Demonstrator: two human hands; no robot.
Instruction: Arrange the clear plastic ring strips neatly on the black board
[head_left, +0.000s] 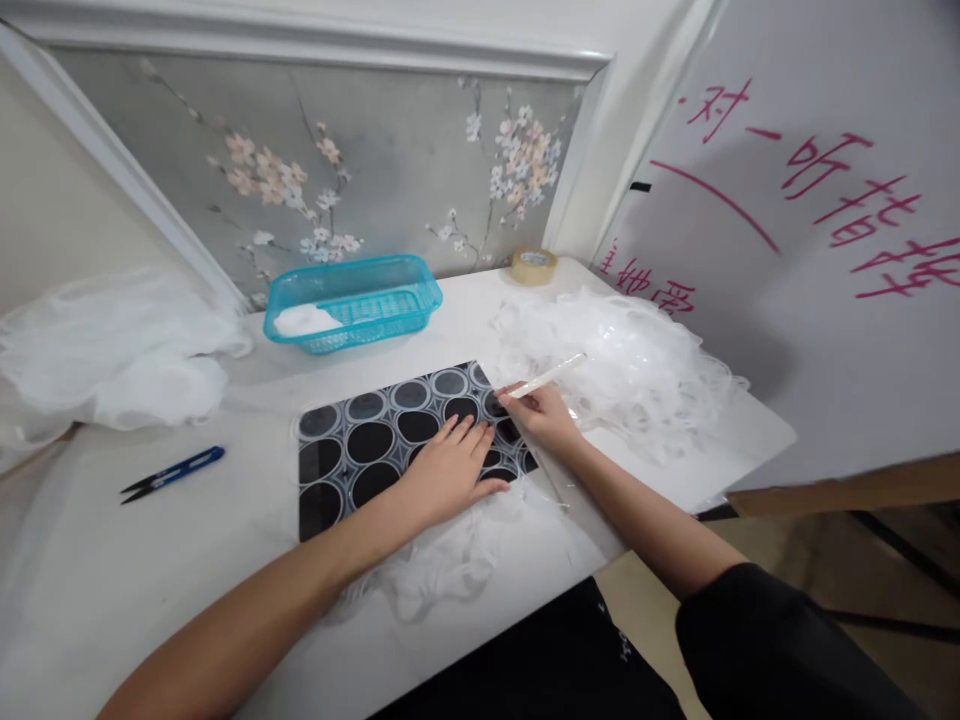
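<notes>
A black board (371, 442) lies on the white table, overlaid with clear or whitish material marked by rows of ring shapes. My left hand (450, 465) rests flat on its right part, fingers stretched out. At the board's upper right edge, my right hand (544, 412) is closed around a slim white pen-like tool (547, 375); where its tip meets the board is hidden by my fingers. Loose sheer white material (442, 565) spills from under my left hand toward the table's front edge.
A heap of filmy white rings (622, 360) covers the right of the table. Blue thread snips (176, 472) lie at left, near a white sheer pile (120, 350). Behind stand a turquoise basket (352, 335) and a tape roll (534, 266). A whiteboard (825, 330) borders the right.
</notes>
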